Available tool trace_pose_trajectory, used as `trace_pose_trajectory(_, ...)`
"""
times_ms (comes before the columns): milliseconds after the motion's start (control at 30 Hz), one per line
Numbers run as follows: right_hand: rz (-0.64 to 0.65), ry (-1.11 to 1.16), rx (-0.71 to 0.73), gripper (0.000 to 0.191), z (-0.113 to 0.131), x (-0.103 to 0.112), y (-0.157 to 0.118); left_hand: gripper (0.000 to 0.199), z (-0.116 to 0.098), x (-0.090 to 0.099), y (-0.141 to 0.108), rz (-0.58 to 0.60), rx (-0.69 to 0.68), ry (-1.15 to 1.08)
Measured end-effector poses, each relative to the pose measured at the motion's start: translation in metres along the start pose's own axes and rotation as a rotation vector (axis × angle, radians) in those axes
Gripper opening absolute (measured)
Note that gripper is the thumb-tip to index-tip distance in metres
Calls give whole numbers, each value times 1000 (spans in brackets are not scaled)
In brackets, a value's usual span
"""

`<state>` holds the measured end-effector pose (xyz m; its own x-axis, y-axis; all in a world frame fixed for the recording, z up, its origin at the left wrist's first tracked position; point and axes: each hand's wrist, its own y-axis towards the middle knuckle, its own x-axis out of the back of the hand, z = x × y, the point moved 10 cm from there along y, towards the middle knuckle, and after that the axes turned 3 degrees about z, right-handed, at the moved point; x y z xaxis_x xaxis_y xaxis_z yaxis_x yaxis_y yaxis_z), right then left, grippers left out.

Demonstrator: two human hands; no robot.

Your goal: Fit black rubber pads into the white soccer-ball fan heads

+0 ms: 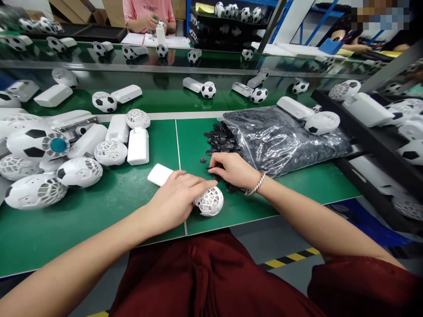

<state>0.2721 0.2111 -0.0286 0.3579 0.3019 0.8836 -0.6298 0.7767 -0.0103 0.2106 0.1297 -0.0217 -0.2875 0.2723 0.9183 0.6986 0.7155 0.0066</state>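
Observation:
My left hand (176, 198) lies closed over a white device with a latticed ball-shaped end (211, 201) and a rectangular white body (160, 175). Its thumb rests along the ball, and the hand hides the middle of the device. To the right, the fingers of my right hand (235, 169) are pinched together, with a small dark piece just showing at their tips. That hand is at the near edge of a pile of small flat black pieces (222, 137), which spill from a clear plastic bag (264, 138).
Several white ball-ended devices (36, 143) crowd the green table (99, 224) at left. Others rest on the bag's top (322, 123) and in a black rack (363, 136) at right. Beyond, football-patterned units (209, 90) line a green conveyor (165, 103); a person in pink (149, 15) works opposite.

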Motion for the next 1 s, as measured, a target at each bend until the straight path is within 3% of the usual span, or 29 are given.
trace_pose_trajectory(167,-76,132,8,16,1,13,-25,62,29,14,-1,-44,102,145)
trace_pose_trajectory(300,-173,238,53,11,9,18,-34,64,44,19,-5,-55,166,173)
trace_pose_trajectory(467,-179,375,76,3,12,7,-35,64,45,16,-6,-88,164,161)
trace_pose_trajectory(633,-223,326,130,19,22,10,-43,62,50,15,-6,-179,197,184)
trace_pose_trajectory(833,-281,401,193,6,45,15,-53,62,49,14,-7,-90,176,61)
trace_pose_trajectory(1000,-252,233,277,10,64,8,-47,77,49,16,-8,-92,185,-41)
